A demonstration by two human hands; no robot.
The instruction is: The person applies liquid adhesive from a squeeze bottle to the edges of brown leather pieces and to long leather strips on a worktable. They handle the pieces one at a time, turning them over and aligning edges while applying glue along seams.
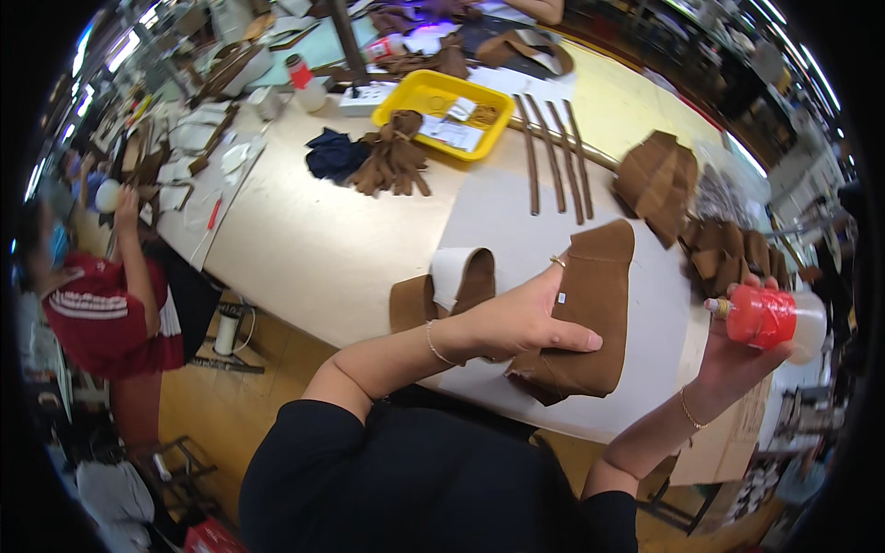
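Note:
My left hand (544, 318) grips a brown leather piece (599, 295), thumb on its face and the other fingers hidden behind it. A tiny white tag shows on the leather near my fingers. Off to the right, my right hand (742, 346) is wrapped round a squeeze bottle (765, 316) with a red band, tipped on its side, its narrow nozzle facing left toward the leather. Left of my left hand, a curled brown leather piece with a pale inner side (466, 281) rests on the table.
Several brown leather strips (555, 157) lie beyond the leather. A yellow tray (392, 115) stands at the back, with dark blue cloth (334, 157) and brown scraps (396, 157) beside it. Stacked brown pieces (659, 180) sit at right. A co-worker in red (106, 309) works at left.

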